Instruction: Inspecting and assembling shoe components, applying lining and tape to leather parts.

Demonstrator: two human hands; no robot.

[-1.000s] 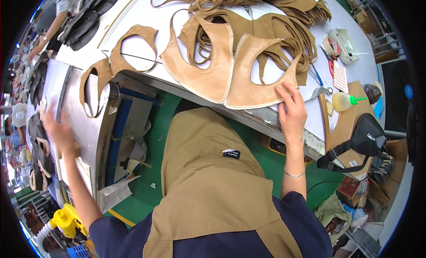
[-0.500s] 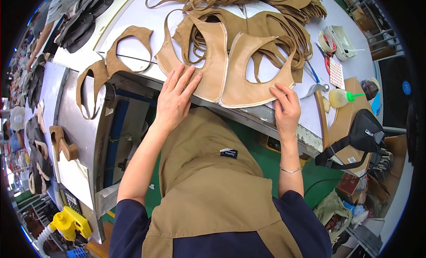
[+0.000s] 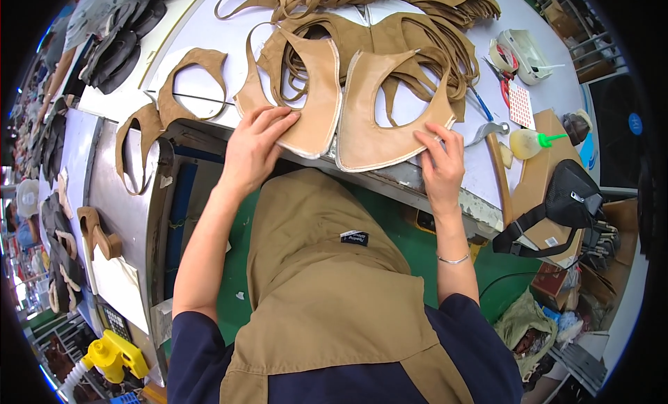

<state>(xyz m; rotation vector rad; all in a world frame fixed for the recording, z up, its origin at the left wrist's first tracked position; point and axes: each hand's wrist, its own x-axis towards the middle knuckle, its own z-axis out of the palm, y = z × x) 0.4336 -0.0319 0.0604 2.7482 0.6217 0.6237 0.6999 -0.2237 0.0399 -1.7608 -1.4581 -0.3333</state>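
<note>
Two tan leather shoe-upper pieces with pale edges lie side by side at the table's front edge. My left hand (image 3: 256, 145) is closed on the lower left rim of the left upper piece (image 3: 317, 119), its fingers bent over the top. On the other side, my right hand (image 3: 442, 160) pinches the lower right corner of the right upper piece (image 3: 357, 119). A narrow gap runs between the two. Behind them rests a heap of brown suede upper pieces (image 3: 390, 39). Another brown suede pair (image 3: 167, 105) lies to the left, partly hanging over the table's edge.
On the right are a hammer (image 3: 497, 160), a glue bottle with a green tip (image 3: 530, 144), an open white case (image 3: 532, 60) and a black bag (image 3: 567, 202). At left, a heeled shoe (image 3: 99, 233) and a yellow pump-like device (image 3: 117, 355) sit on a side bench.
The left upper piece has shifted left and up, opening a gap from the right piece. My left fingers went from lying spread on the leather to bent round its edge.
</note>
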